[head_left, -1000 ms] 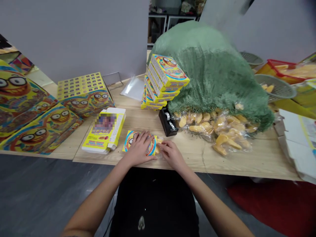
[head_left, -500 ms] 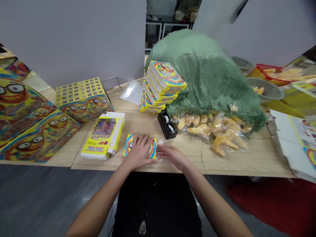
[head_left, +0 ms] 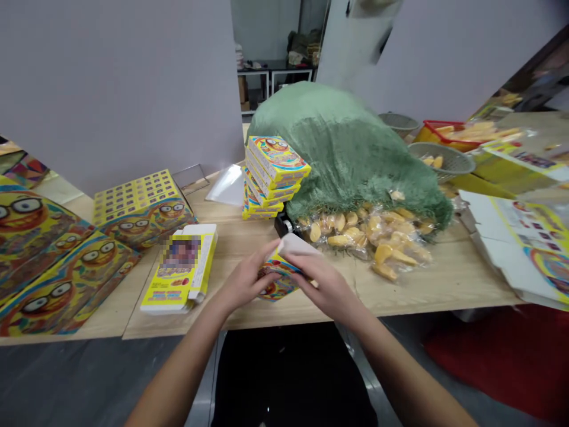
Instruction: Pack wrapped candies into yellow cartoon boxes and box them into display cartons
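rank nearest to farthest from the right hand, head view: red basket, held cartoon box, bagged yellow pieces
1. Held cartoon box, touching the right hand
2. Bagged yellow pieces, ahead and right of it
3. Red basket, far back at right

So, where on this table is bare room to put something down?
Bare wood lies between the bagged yellow pieces and the white carton, and, narrower, between the lying yellow box and the left hand. Crowded: around the stacked boxes and green cloth.
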Tool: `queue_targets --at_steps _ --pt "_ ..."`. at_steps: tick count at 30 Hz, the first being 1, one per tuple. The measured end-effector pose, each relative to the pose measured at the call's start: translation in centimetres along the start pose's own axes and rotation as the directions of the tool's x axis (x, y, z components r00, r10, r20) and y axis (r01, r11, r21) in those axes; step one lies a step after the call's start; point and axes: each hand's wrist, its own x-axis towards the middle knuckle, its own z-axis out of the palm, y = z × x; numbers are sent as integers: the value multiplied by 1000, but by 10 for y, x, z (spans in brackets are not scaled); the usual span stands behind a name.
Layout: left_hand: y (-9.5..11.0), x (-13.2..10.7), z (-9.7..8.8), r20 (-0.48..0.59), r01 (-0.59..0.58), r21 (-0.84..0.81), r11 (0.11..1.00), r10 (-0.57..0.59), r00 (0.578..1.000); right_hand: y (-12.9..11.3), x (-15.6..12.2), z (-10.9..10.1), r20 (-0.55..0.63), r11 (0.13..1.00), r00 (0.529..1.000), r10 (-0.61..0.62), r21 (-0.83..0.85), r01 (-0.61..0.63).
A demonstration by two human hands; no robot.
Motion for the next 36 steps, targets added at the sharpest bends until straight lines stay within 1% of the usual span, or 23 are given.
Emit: queue_targets --at_steps 1,2,3,4,5,6,7,8,9,11,13,15,17,18,19,20,21,25,27,29,31,33,36 --pt "-2 1 10 -97 9 -64 998 -15 995 -4 -2 -13 -140 999 989 -38 -16 36" --pt "-5 0 22 -201 24 -115 993 -47 978 -5 -4 -23 -276 1000 961 -22 6 24" --pt "-10 -2 35 -288 37 -147 988 -79 954 -2 -5 -29 -369 997 928 44 69 -20" --pt "-14 -5 48 -347 49 -157 986 -101 932 4 -6 -32 -386 983 911 144 165 -85" --pt "-18 -8 59 -388 58 -148 987 -111 915 11 -7 -32 -319 948 915 247 274 -160" --pt "-22 -12 67 -411 63 -126 990 -110 905 19 -7 -29 -191 899 927 323 369 -237" --pt "-25 -15 72 -421 62 -102 993 -100 902 26 -5 -25 -46 849 933 358 431 -305" --pt "-28 -17 74 -419 51 -84 995 -82 904 33 -3 -19 71 813 929 362 463 -352" --pt "-29 -19 72 -407 27 -78 997 -57 912 37 -1 -15 149 796 925 349 474 -377" --pt "-29 -21 64 -373 -39 -100 994 -1 928 40 7 -9 227 816 926 301 441 -373" --pt "-29 -20 56 -344 -79 -163 983 18 939 36 14 -10 266 899 941 211 326 -294" --pt "-28 -19 53 -362 -78 -232 970 -12 932 29 21 -16 315 982 947 69 144 -119" --pt "-27 -18 55 -398 -67 -297 952 -59 915 21 24 -24 378 996 923 -73 -16 85" --pt "-27 -17 58 -413 -69 -329 942 -78 907 17 24 -27 410 985 905 -116 -71 159" --pt "-27 -17 60 -421 -70 -356 932 -93 902 13 23 -29 434 973 890 -139 -107 204" --pt "-26 -17 63 -423 -70 -378 923 -105 900 10 22 -31 449 966 882 -144 -130 224" --pt "-26 -17 64 -422 -67 -389 919 -113 900 8 21 -30 449 966 884 -134 -140 218" --pt "-25 -21 63 -426 -43 -360 932 -123 896 3 21 -17 355 985 933 -53 -136 108" --pt "-26 -22 60 -429 -41 -347 937 -119 895 3 22 -8 322 970 946 -35 -219 110" --pt "-27 -23 59 -423 -38 -335 942 -114 899 3 22 -1 315 918 947 -67 -352 182" --pt "-28 -23 58 -406 -25 -333 943 -120 906 3 22 1 313 841 940 -133 -466 274" --pt "-28 -24 59 -384 -22 -348 937 -121 915 3 22 -1 335 779 924 -181 -525 343" --pt "-26 -24 58 -365 -59 -392 918 -97 926 4 25 -6 385 733 900 -203 -550 401"
